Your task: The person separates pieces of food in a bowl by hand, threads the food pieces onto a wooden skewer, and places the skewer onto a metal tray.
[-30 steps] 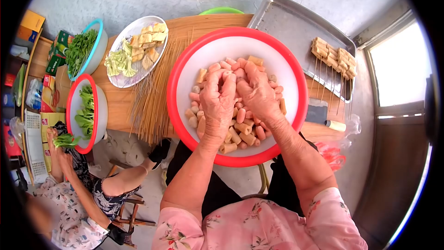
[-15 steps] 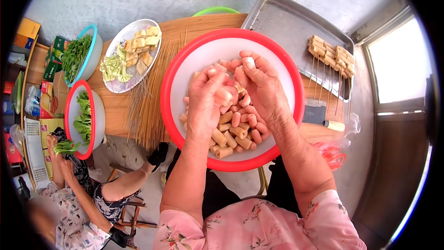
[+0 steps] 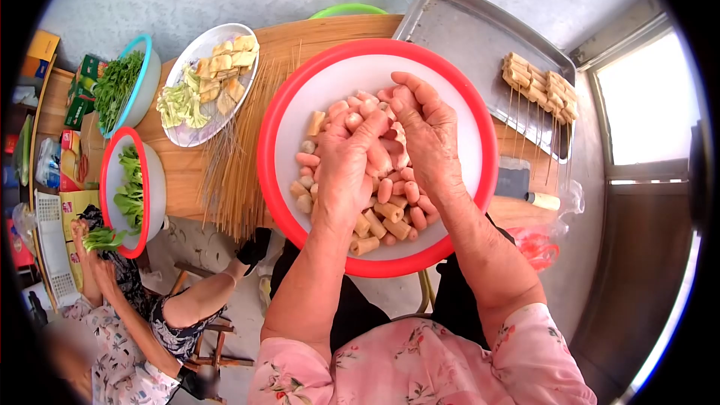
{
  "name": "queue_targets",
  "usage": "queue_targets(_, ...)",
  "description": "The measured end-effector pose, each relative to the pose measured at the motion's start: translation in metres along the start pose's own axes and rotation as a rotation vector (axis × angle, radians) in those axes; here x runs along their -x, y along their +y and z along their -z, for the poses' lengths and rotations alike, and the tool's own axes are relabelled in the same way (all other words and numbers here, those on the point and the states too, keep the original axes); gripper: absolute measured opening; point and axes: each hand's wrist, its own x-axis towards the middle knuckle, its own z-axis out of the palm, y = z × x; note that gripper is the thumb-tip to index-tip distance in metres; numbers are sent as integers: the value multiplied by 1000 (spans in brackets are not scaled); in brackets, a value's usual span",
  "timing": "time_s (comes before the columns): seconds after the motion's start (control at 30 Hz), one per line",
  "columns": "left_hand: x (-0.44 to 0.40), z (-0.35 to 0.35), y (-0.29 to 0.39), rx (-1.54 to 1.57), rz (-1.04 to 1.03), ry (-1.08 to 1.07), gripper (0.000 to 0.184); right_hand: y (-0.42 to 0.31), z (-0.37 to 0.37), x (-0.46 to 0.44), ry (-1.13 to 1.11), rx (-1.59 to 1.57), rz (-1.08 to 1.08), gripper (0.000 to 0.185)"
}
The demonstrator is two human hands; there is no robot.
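A large white basin with a red rim (image 3: pixel 489 157) holds small pink sausages (image 3: pixel 384 190), tan tube-shaped pieces (image 3: pixel 364 244) and greyish balls (image 3: pixel 304 202). Over its left half, my left hand (image 3: pixel 346 161) is closed around several small sausages, whose ends show between the fingers. My right hand (image 3: pixel 429 131) is over the right half, with thumb and fingertips pressed together; whatever they may hold is hidden. A narrow gap separates the hands. Left of the basin lie many thin wooden skewers (image 3: pixel 236 180).
A metal tray (image 3: pixel 457 30) at the right bears skewered rolls (image 3: pixel 536 86), with a cleaver (image 3: pixel 514 182) below. At the left are a plate (image 3: pixel 176 86) of sliced food and basins of greens (image 3: pixel 154 195), (image 3: pixel 154 79). A seated person (image 3: pixel 127 315) holds leafy greens.
My hands have moved from touching over the basin's middle to slightly apart. Sausages now show in my left hand. My right hand's fingertips have moved up. The view has shifted slightly.
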Motion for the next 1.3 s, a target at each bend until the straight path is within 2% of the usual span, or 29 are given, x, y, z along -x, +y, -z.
queue_targets(0.03, -3, -1, 0, 36, -30, 81, 8, 4, 0, 0, -4, -2, -3, 30)
queue_targets(0.07, -3, -2, 2, 69, -17, 148, 10, 7, 1, 0, 29, 158, 85, 31)
queue_targets(0.13, -8, 9, 2, 130, -56, 87, 12, 4, 1, 1, 59, 317, 178, 33)
queue_targets(0.2, -9, 13, 5, 164, -93, 10, 16, -6, 1, 7, -91, 554, 228, 35)
queue_targets(0.23, -8, 13, 5, 164, -93, 11, 16, -2, 1, 7, -92, 554, 227, 35)
queue_targets(0.3, -8, 11, 3, 117, -166, 114, 16, 9, 1, 6, -270, 781, 462, 38)
queue_targets(0.33, -8, 11, 1, 117, -164, 114, 16, 12, 1, 5, -276, 801, 420, 38)
queue_targets(0.47, -12, 13, -3, 53, -189, 125, 21, 18, 3, 2, -284, 764, 405, 34)
queue_targets(0.53, -11, 7, 5, 36, -214, 142, 23, 16, 2, 1, -232, 429, 157, 29)
queue_targets(0.57, -7, 4, 10, 13, -165, 116, 26, 12, 3, 2, -229, 434, 157, 29)
queue_targets(0.63, -6, 2, 12, -9, -112, 91, 29, -9, 0, 5, -77, 328, -83, 30)
queue_targets(0.7, -6, 2, 10, -129, -32, 136, 43, -6, 0, 4, -51, 313, -61, 31)
queue_targets(0.77, -1, -4, 15, -164, 66, 132, 45, -6, -4, 3, 87, 293, 5, 25)
queue_targets(0.83, -3, -2, 17, -484, -20, -31, 43, 1, -1, 0, 69, 331, 73, 26)
queue_targets(0.87, -1, -4, 16, -525, -69, -45, 38, 1, -2, 0, 44, 259, 72, 26)
queue_targets(0.9, 1, -4, 16, -524, -59, -43, 38, 2, -2, 1, 18, 187, 70, 27)
queue_targets(0.97, 0, -4, 16, -598, -150, -39, 34, 7, 1, -3, 3, 198, 83, 27)
queue_targets(1.03, 3, -7, 20, -583, -149, -24, 31, -4, 2, -3, -87, 238, 25, 30)
queue_targets(1.07, 3, -4, 22, -546, -147, -66, 30, -18, 1, 1, -107, 362, -64, 33)
queue_targets(1.1, 3, -3, 25, -509, -149, -109, 28, -20, 1, 1, -108, 363, -66, 33)
queue_targets(1.17, 7, -2, 26, -474, -112, -121, 25, -22, 2, 0, -98, 202, -265, 35)
queue_targets(1.27, 3, 5, 24, -544, -200, -83, 25, -15, 3, -4, -98, 175, -205, 32)
queue_targets(1.3, -1, 12, 28, -563, -233, -12, 26, -12, 2, -5, -96, 143, -167, 31)
